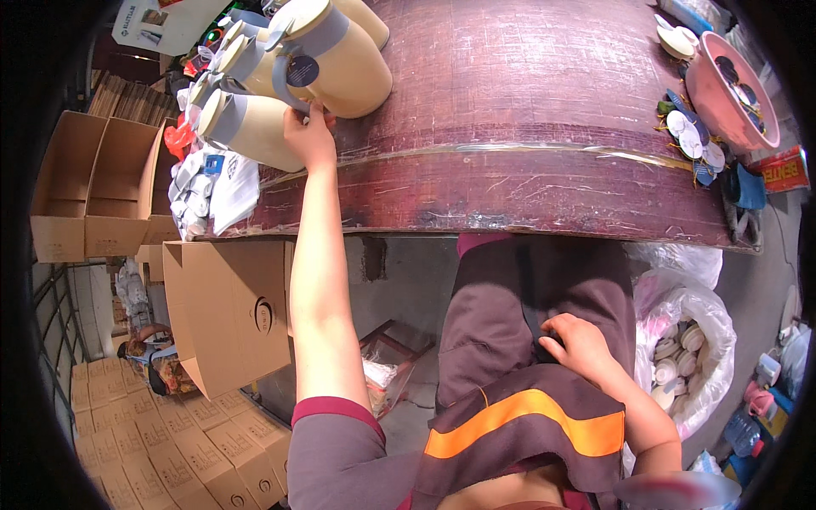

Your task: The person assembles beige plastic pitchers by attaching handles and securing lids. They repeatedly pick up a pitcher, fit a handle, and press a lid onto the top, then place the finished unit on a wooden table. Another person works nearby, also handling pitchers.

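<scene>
My left hand [310,136] reaches far out over the table and is closed on the lower end of a grey handle. That handle belongs to a cream thermos jug [353,81] with a grey collar and a dark round tag [303,71]. Just beside the hand is another cream jug [259,127], and several more of the same kind crowd behind these two. My right hand [580,344] lies on my thigh with nothing in it, the thumb apart from the loosely bent fingers.
On the dark red table [518,110], a pink basin [722,93] and loose round tags [690,136] lie at far right. Open cardboard boxes [234,306] stand left, near stacked cartons [161,433] and another person [157,361]. A plastic sack [718,340] of pale round parts sits right.
</scene>
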The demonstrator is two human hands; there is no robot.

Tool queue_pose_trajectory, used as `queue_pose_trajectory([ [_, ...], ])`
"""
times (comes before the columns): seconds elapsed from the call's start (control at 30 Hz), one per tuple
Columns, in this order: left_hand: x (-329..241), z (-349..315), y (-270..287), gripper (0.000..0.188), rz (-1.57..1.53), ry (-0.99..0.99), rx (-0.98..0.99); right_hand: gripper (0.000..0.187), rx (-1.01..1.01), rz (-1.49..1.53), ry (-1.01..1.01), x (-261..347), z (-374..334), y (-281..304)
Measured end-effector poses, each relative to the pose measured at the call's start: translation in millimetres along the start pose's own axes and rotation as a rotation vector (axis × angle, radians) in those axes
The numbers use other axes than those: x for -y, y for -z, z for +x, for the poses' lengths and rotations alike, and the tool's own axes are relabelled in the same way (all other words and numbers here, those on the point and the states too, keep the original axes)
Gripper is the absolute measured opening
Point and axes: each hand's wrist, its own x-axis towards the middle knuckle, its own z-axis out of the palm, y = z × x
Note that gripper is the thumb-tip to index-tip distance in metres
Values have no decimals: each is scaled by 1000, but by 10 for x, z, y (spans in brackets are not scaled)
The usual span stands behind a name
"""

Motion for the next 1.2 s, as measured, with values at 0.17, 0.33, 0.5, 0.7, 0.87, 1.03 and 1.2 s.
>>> queue_pose_trajectory([
  [0.17,115,199,69,24,-43,153,-143,26,-48,17,2,2,-49,-12],
  [0.33,456,237,257,37,-94,275,-145,25,-58,12,3,-2,-91,9],
  [0.5,750,-454,189,40,-65,429,-195,25,-149,91,11,23,13,82],
  [0.7,246,-1370,-197,33,759,-366,385,24,-453,86,222,37,355,375],
  [0.87,211,-1371,-299,33,747,-326,382,26,-608,501,155,-101,949,929],
  [1.03,241,-1398,-249,30,750,-361,341,24,-574,746,-30,-138,1132,1012],
  [1.2,202,-1389,-244,28,747,-301,360,25,-518,769,-31,-171,1183,1110],
])
